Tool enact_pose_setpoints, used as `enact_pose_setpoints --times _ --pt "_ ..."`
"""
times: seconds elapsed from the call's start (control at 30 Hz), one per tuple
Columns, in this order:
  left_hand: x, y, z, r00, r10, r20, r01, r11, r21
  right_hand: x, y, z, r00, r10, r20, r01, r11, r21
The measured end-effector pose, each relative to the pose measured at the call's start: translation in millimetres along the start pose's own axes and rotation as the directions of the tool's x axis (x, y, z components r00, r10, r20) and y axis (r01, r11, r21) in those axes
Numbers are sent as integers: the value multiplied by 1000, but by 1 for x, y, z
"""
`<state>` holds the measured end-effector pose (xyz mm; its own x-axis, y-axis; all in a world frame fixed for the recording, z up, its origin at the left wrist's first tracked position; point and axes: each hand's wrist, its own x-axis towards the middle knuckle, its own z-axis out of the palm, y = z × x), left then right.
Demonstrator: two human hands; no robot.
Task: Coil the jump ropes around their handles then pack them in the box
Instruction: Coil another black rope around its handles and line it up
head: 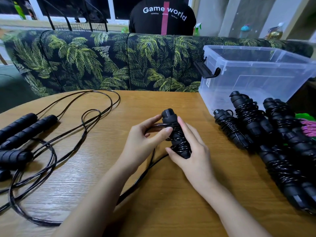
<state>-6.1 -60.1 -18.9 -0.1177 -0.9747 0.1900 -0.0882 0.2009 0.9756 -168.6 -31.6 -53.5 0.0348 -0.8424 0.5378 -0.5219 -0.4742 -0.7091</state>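
Observation:
At the table's middle I hold a pair of black jump rope handles [177, 134], partly wrapped in thin black cord. My right hand [189, 149] grips the lower end of the handles. My left hand [145, 137] pinches the cord [145, 170] against the upper part; the loose cord trails down between my forearms. Several coiled black jump ropes [266, 134] lie piled at the right. Uncoiled ropes with black handles [25, 129] and loose cord loops [82, 127] sprawl on the left. The clear plastic box [256, 74] stands empty at the back right.
The wooden table [171, 194] has a rounded far edge. A leaf-patterned sofa back [102, 62] runs behind it, with a person in a black hoodie [162, 16] beyond. Something green and pink [307, 124] lies by the coiled ropes.

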Motion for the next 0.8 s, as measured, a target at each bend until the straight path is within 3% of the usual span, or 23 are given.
enact_pose_setpoints --times 0.1,0.2,0.3,0.37,0.47,0.53,0.63,0.8 --pt "1 -4 -2 978 173 -114 -146 966 213 2 5 -7 1000 1 -4 -2 986 -167" --pt "-1 -2 -2 916 377 -140 -326 899 291 4 8 -12 1000 15 -4 -16 970 -243" --pt "-4 0 1 897 417 -149 -361 884 298 5 9 -14 1000 27 -6 -27 966 -256" --pt "-3 -1 1 912 366 -187 -314 914 256 7 9 -13 998 53 -17 -56 981 -185" --pt "-1 1 1 983 70 -172 -66 997 27 11 5 -14 990 138 -31 -136 990 47" --pt "0 -1 1 991 -96 -92 86 991 -101 12 -1 -18 976 215 32 -217 957 190" --pt "2 -3 -1 982 -169 -88 152 973 -175 12 -10 -23 945 274 176 -322 865 385" --pt "5 -1 -3 979 -202 -43 172 913 -369 11 -16 -24 905 244 350 -418 665 618"
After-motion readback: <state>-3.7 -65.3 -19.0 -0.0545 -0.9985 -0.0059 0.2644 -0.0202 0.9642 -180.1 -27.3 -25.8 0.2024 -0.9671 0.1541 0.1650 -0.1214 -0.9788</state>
